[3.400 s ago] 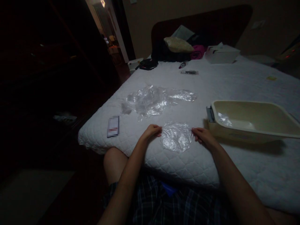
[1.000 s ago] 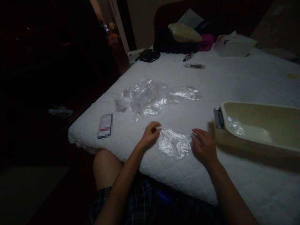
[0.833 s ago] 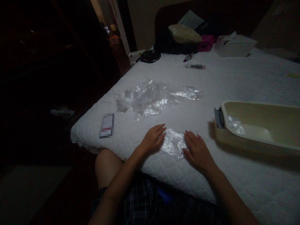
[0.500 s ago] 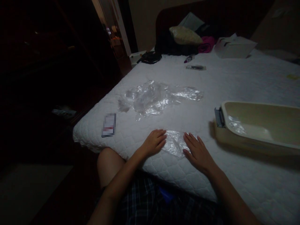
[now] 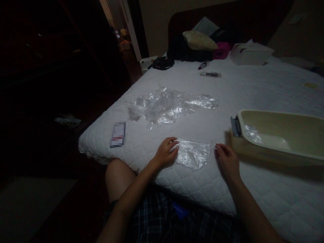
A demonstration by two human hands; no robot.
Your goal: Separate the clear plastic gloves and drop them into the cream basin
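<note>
A clear plastic bag (image 5: 193, 154) lies flattened near the front edge of the bed, glossy and wrinkled. My left hand (image 5: 165, 152) rests on its left end, thumb and fingers apart. At the bag's right edge, my right hand (image 5: 229, 161) has its thumb and fingertips pinched together, seemingly on the thin see-through margin there. Farther back, several crumpled clear plastic bags (image 5: 164, 106) are spread over the white quilted bedding (image 5: 141, 145).
A cream plastic bin (image 5: 273, 157) with a grey latch and some clear plastic inside stands at the right. A blurred-out phone-like rectangle (image 5: 118, 135) lies left. A white box (image 5: 250, 54), pillow (image 5: 199, 40) and black bag (image 5: 163, 63) sit at the back.
My right hand has lifted off the bag's surface and moved right to its edge, its fingers curling from flat to pinched. The left hand stays at the left end, fingers slightly more bent.
</note>
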